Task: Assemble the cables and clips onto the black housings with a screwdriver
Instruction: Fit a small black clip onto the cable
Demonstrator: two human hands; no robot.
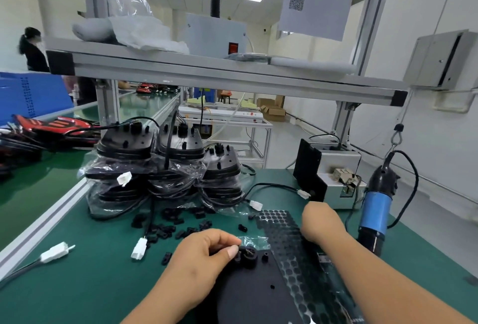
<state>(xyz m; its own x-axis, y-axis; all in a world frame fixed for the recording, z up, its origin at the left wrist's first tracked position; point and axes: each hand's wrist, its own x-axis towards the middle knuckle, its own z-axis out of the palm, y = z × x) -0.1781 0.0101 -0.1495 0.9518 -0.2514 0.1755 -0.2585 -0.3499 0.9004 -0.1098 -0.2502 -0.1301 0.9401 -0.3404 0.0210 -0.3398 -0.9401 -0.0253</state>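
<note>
Housing (253, 295) held at its collar, screwdriver (376, 209) hanging free

We see the housing flat on the green mat (90, 285) at 6 o'clock, directly below us. Our left hand (204, 259) lies at its 11 o'clock corner. Thumb and forefinger are curled and pinch the round collar (249, 255) that stands up from the shell. We judge that this grip serves to seat the part and to keep the shell from sliding on the mat.

Our right hand (320, 222) is at 1 o'clock, over the sheet of round black pads (282, 222), with its back toward us. The fingers are hidden, so we cannot tell whether they hold something. The hand is between this sheet and the grey feeder box (336, 178), perhaps to fetch a screw or a pad.

The electric screwdriver hangs from a hook at 3 o'clock, nose down, and no hand touches it. In our judgement the driving is not yet begun.

Loose black clips (165, 228) are scattered at 11 o'clock, near the left hand and easy to reach. Behind them, at 12 o'clock, stand three stacks of bagged housings (168, 168), and white connectors (139, 248) trail onto the mat. One cable (150, 213) runs through the clips and may catch when we pick one. The pad sheet meets the housing's right edge; we cannot tell which lies on top, but it could hinder the tool.
</note>
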